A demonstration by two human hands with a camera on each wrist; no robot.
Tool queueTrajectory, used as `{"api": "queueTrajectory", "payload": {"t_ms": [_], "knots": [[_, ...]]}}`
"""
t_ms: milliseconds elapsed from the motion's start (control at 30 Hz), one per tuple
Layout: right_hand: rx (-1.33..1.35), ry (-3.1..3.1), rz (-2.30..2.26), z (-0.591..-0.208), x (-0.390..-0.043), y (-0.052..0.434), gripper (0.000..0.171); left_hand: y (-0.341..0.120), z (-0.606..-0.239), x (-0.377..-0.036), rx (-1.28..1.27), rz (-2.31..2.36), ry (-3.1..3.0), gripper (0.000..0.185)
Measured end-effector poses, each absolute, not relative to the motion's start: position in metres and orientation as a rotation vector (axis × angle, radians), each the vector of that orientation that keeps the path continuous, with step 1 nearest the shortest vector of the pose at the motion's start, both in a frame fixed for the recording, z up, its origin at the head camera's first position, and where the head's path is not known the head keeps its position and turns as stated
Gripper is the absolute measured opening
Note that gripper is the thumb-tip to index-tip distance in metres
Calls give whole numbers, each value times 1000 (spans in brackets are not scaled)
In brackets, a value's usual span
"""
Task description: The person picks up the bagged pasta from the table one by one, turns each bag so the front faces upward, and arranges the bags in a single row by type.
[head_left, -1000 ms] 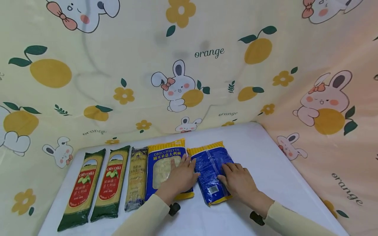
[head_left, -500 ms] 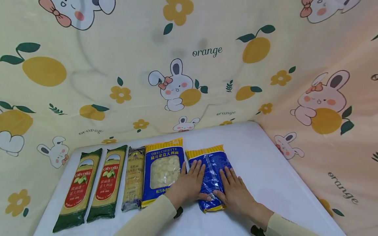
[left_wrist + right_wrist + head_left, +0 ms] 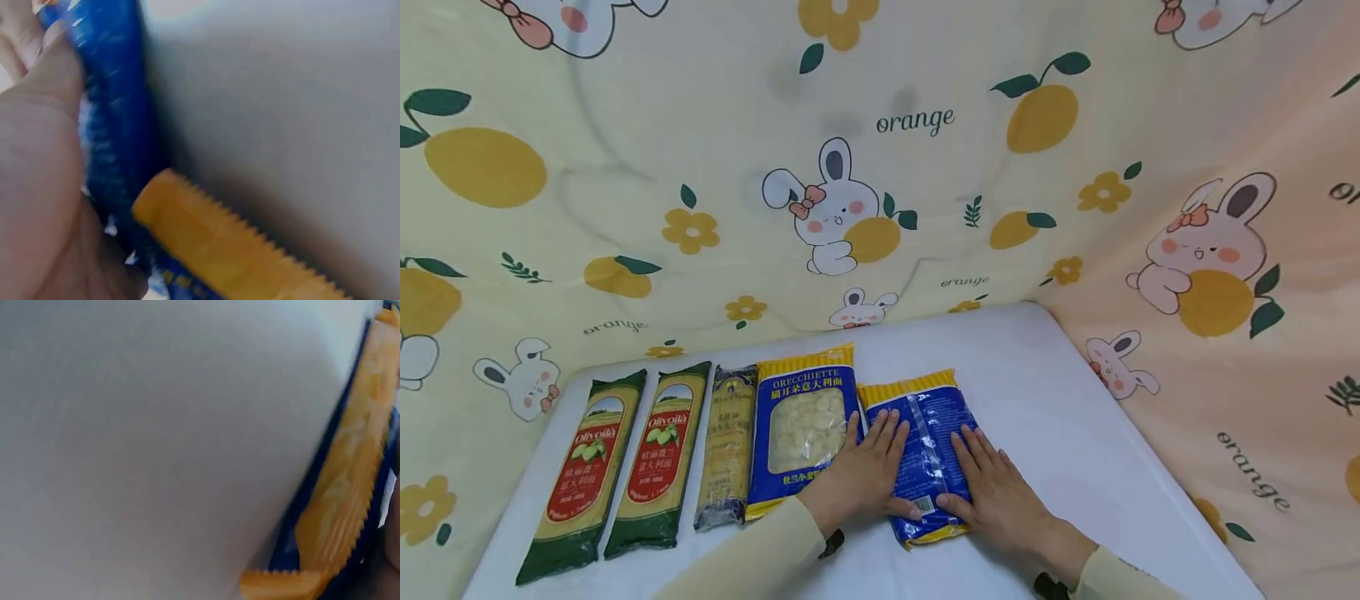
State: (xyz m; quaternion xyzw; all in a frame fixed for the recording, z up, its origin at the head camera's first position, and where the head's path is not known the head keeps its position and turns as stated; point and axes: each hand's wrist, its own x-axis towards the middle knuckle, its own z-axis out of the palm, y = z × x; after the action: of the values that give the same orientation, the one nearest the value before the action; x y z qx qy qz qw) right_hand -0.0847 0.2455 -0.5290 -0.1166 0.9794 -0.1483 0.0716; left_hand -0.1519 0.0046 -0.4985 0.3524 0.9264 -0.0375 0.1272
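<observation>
In the head view a blue pasta bag (image 3: 929, 417) with yellow ends lies back side up, slightly turned, its barcode near the lower end. My left hand (image 3: 861, 475) rests on its left side with fingers straight and thumb spread. On its right side lies my right hand (image 3: 1000, 500), fingers extended over the film. Just left is a bag of orecchiette (image 3: 808, 417) with a clear window, its lower right corner hidden by my left hand. The left wrist view shows my left thumb (image 3: 59, 69) against the blue film. The right wrist view catches the bag's yellow crimped end (image 3: 337, 506).
Further left, a slim pack of pasta (image 3: 727, 446) and two red-labelled green pasta packs, one nearer the middle (image 3: 658, 458) and one at the far left (image 3: 580, 475), lie in a row. All rest on a white table (image 3: 1075, 467) before a bunny-and-orange patterned cloth (image 3: 940, 183).
My left hand has moved off the orecchiette bag onto the blue bag's left side. The blue bag has slid slightly towards me. The head view has shifted a little.
</observation>
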Motion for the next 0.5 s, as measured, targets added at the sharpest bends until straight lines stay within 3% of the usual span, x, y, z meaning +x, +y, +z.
{"api": "queueTrajectory", "payload": {"t_ms": [233, 500], "knots": [[-379, 3040, -357, -518, -77, 262, 84, 10, -475, -166, 943, -72, 2602, 116], [-607, 3309, 140, -515, -67, 275, 58, 35, -457, -206, 883, 50, 2776, 49]]}}
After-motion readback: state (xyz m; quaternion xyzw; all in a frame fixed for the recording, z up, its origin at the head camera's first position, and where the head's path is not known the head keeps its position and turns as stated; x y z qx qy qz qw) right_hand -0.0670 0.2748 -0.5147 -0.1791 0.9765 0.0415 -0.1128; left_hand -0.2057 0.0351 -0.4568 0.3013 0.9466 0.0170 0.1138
